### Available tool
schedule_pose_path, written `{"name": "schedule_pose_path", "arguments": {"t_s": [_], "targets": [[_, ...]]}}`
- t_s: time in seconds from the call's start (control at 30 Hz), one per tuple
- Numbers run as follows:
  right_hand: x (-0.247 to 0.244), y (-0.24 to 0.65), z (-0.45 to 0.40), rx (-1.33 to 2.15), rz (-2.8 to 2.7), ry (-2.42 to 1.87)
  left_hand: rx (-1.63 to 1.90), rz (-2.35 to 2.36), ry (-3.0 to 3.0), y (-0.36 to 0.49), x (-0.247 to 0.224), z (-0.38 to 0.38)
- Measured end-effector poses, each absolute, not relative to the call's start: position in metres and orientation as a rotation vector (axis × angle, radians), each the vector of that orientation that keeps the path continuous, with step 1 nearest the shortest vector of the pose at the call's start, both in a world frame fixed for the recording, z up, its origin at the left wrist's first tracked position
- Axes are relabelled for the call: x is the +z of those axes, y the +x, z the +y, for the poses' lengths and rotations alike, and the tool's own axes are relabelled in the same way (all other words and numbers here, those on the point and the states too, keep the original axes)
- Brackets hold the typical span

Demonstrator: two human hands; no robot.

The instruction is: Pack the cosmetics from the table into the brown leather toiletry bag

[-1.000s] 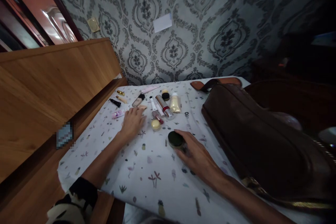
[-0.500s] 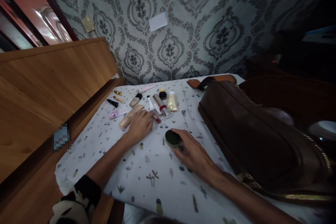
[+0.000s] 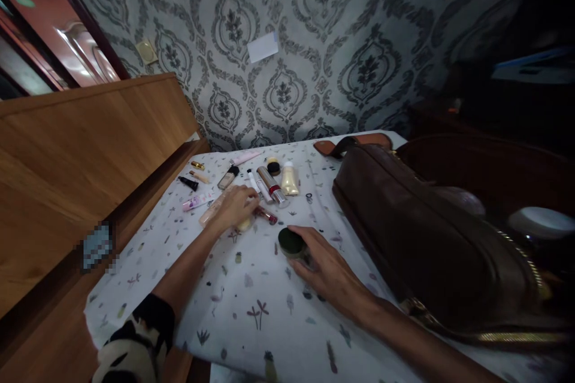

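Patterned wallpaper (image 3: pixel 269 6) is filling 12 o'clock, taking the view's centre as the dial. Printed cloth (image 3: pixel 242 335) is covering the surface toward 6. A brown bag (image 3: pixel 417 239) is lying at 4. The right hand (image 3: pixel 327 266) is occupying 5; the left hand (image 3: pixel 233 208) is spanning 8, partly hiding a beige tube (image 3: pixel 208 215). At 6, a dark-lidded jar (image 3: pixel 290 242) is sitting clamped between right thumb and fingers. A red tube (image 3: pixel 266 215) is lying at 7, beside the left fingertips. Beneath the left hand, a pale yellow item (image 3: pixel 244 225) is showing; whether that hand is gripping it, I cannot tell.
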State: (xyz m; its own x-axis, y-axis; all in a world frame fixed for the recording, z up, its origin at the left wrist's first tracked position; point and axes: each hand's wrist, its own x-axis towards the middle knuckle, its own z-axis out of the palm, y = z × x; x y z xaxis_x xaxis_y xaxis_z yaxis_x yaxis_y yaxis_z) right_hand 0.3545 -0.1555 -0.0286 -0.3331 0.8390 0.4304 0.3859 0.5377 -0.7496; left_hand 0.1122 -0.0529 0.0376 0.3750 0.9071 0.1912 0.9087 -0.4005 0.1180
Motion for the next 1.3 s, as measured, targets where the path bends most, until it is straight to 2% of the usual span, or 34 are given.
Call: {"name": "schedule_pose_path", "arguments": {"t_s": [0.27, 0.53, 1.03, 1.3], "targets": [[-0.026, 0.355, -0.155, 0.705, -1.952, -0.993, -0.275, -1.871, -2.425, 0.110, 0.015, 0.012], [-0.020, 0.356, -0.158, 0.719, -1.944, -0.985, -0.141, -1.874, -2.375, 0.102, 0.018, 0.014], [-0.017, 0.354, -0.162, 0.749, -1.953, -0.976, -0.119, -1.772, -2.284, 0.102, 0.020, -0.010], [-0.014, 0.356, -0.163, 0.794, -1.989, -1.055, -0.044, -1.808, -2.227, 0.103, 0.017, 0.008]]}}
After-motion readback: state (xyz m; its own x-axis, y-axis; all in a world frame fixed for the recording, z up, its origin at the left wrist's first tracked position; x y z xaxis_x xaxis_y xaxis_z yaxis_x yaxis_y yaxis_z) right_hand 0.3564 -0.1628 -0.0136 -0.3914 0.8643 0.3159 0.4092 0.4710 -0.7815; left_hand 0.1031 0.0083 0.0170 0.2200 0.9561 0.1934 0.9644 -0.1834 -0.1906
